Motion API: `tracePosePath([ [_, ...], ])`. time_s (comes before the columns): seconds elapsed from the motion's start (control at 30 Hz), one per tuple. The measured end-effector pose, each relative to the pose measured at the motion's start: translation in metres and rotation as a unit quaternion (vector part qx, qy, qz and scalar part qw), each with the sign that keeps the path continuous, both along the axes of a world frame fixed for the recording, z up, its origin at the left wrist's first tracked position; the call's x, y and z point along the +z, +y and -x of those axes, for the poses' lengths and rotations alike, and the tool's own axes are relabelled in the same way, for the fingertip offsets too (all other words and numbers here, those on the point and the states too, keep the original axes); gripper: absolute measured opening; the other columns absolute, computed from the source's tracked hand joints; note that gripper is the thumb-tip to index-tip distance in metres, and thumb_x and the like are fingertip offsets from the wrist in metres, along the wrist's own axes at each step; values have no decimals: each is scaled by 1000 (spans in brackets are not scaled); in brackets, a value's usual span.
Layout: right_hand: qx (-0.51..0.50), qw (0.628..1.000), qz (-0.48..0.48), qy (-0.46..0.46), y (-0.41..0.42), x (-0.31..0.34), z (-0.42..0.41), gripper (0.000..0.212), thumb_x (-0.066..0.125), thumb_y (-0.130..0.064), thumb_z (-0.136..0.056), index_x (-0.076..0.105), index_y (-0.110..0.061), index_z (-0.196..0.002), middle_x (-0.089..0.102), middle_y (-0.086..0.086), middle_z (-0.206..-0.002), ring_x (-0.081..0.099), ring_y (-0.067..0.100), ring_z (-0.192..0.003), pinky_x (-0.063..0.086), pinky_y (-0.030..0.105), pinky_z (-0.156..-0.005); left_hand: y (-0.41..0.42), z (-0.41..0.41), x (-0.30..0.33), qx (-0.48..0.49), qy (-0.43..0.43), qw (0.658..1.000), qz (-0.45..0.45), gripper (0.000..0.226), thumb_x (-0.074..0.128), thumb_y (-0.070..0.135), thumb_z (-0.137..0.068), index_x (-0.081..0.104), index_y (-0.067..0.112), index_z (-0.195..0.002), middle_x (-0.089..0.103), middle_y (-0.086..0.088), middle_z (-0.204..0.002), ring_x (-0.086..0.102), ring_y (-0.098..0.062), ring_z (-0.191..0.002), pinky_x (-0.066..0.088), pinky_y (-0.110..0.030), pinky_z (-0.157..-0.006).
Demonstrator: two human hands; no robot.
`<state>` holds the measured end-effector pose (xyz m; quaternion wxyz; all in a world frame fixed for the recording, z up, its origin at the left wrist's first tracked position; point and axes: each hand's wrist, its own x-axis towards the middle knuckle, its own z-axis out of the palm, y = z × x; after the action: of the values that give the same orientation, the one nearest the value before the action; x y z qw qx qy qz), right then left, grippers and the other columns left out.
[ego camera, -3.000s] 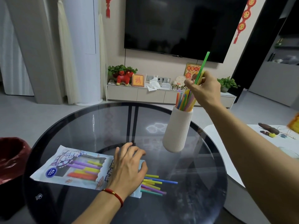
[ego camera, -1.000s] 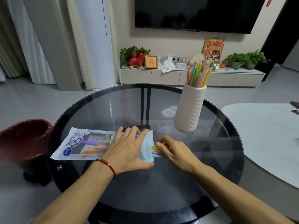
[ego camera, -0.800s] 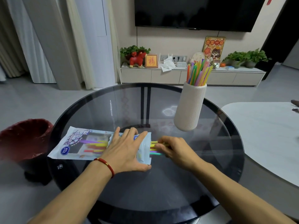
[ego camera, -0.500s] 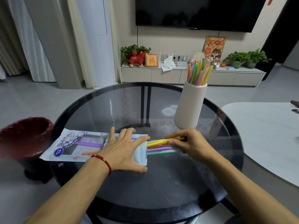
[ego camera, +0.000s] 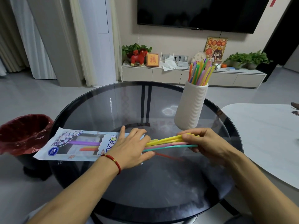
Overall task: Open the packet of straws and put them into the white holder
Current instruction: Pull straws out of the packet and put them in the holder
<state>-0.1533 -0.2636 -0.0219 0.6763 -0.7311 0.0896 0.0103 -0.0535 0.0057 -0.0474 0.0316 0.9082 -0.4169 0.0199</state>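
The straw packet [ego camera: 76, 145] lies flat on the round glass table [ego camera: 132, 104], its open end to the right. My left hand [ego camera: 131, 149] presses flat on that end. My right hand [ego camera: 205, 143] grips a bundle of yellow, pink and teal straws [ego camera: 168, 143] drawn partly out of the packet. A purple and an orange straw [ego camera: 87, 146] show through the packet window. One red straw [ego camera: 169, 156] lies on the glass below the bundle. The ribbed white holder [ego camera: 191, 105] stands behind my right hand with several coloured straws [ego camera: 200, 72] upright in it.
A bin with a red liner [ego camera: 22, 133] stands on the floor left of the table. A white table [ego camera: 265, 138] sits close on the right. A TV cabinet [ego camera: 191, 75] with plants and ornaments runs along the far wall.
My right hand came down from the holder to the packet mouth, took hold of a bundle of straws and has pulled it out to the right. My left hand stayed pressing the packet.
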Motion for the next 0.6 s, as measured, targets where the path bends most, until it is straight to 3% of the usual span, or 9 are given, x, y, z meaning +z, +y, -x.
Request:
tracePosePath([
  [0.13, -37, 976, -209, 49, -7, 3, 2, 52, 78, -32, -81, 76, 6, -116, 77, 21, -110, 76, 18, -77, 61, 22, -59, -2, 1, -1, 14, -1, 1000, 11, 44, 32, 57, -97, 51, 24, -120, 38, 2, -145, 29, -19, -138, 11, -63, -118],
  [0.23, -29, 927, -371, 36, -2, 1, 4, 87, 63, -68, -86, 70, 9, -126, 74, 23, -125, 78, 30, -94, 66, 35, -77, -4, -1, -2, 27, 0, 999, 27, 44, 28, 55, -98, 53, 24, -117, 41, 3, -141, 33, -18, -134, 15, -61, -117],
  [0.3, -23, 905, -424, 5, 6, -1, 4, 107, 56, -84, -77, 66, 8, -131, 73, 24, -120, 75, 31, -91, 66, 36, -79, -5, -3, -1, 40, 1, 998, 43, 45, 27, 56, -99, 55, 24, -116, 44, 4, -139, 35, -17, -133, 17, -59, -117],
  [0.37, -23, 917, -398, -15, 19, -5, 1, 106, 55, -85, -75, 67, 7, -127, 72, 20, -103, 72, 29, -85, 65, 36, -73, -5, -5, -1, 53, -4, 997, 48, 46, 27, 56, -99, 55, 24, -116, 45, 4, -137, 37, -17, -131, 19, -57, -116],
  [0.5, -49, 962, -264, -43, 66, -17, -13, 61, 68, -54, -84, 71, -3, -118, 65, 8, -82, 63, 16, -67, 57, 27, -62, -11, -1, -2, 40, -1, 998, 46, 44, 28, 54, -100, 56, 23, -116, 46, 3, -138, 34, -18, -133, 17, -60, -116],
  [0.6, -147, 979, -98, -104, 90, -25, -21, 38, 78, -36, -89, 72, 2, -89, 54, 4, -56, 49, 14, -49, 45, 24, -48, -14, 5, -3, 20, 0, 998, 60, 41, 33, 53, -99, 55, 23, -117, 45, 3, -138, 32, -17, -135, 14, -61, -117],
])
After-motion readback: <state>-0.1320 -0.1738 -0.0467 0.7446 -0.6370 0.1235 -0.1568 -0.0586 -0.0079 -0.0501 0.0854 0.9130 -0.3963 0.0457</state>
